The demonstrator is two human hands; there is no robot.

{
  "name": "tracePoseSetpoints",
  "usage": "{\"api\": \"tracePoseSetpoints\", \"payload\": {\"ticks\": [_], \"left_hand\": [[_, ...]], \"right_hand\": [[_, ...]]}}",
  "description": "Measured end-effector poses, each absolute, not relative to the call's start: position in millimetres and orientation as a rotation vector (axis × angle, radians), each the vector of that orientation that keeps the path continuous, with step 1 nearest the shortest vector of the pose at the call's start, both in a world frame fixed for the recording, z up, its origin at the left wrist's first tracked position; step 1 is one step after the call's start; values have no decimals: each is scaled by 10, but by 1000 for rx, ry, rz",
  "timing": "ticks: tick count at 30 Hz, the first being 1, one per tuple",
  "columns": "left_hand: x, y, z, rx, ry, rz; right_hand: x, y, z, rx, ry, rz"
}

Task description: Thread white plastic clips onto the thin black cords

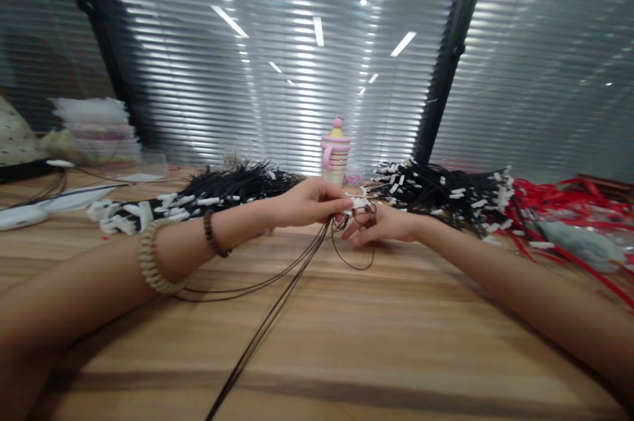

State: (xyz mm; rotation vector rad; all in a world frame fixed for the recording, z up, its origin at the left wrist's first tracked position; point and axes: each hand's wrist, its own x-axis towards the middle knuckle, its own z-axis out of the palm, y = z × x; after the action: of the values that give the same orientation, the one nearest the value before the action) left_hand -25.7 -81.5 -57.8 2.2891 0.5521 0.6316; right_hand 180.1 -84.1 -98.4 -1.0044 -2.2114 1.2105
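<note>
My left hand (310, 201) is closed, thumb and fingers pinching a bundle of thin black cords (296, 267) above the table. White end pieces (360, 201) stick out between the two hands. From the pinch the cords run down toward the table's near edge, some passing toward my left forearm. My right hand (389, 223) is at the same bundle, its fingers bent around the cord ends. A loose cord loop hangs below these fingers. Blur hides exactly how the right fingertips grip.
Piles of black cords with white ends lie behind on the left (225, 186) and right (440, 190). A pink and yellow cup (335, 156) stands between them. Red straps (569, 209) and plastic bags are at far right. Stacked clear containers (102, 133) stand left on the wooden table (396, 342).
</note>
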Motion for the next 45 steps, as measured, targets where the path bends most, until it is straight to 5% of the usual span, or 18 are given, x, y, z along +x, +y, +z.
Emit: {"api": "tracePoseSetpoints", "payload": {"ticks": [7, 15, 24, 32, 38, 45], "left_hand": [[-310, -848, -455, 2316, 536, 617], [-260, -855, -537, 2464, 386, 468], [-237, -630, -948, 2607, 372, 402], [-242, -399, -1209, 2091, 865, 833], [-214, -433, -1220, 1793, 948, 881], [-80, -421, -1266, 1717, 965, 991]], "right_hand": [[1878, -821, -1000, -1074, -1993, 1852], [1676, -759, -1135, -717, -1458, 1908], [1679, -669, -1196, -881, -1513, 1515], [1610, -769, -1309, -1292, -1462, 621], [1386, -1033, -1219, -1215, -1659, 958], [1364, -947, -1209, -1307, -1850, 900]]}}
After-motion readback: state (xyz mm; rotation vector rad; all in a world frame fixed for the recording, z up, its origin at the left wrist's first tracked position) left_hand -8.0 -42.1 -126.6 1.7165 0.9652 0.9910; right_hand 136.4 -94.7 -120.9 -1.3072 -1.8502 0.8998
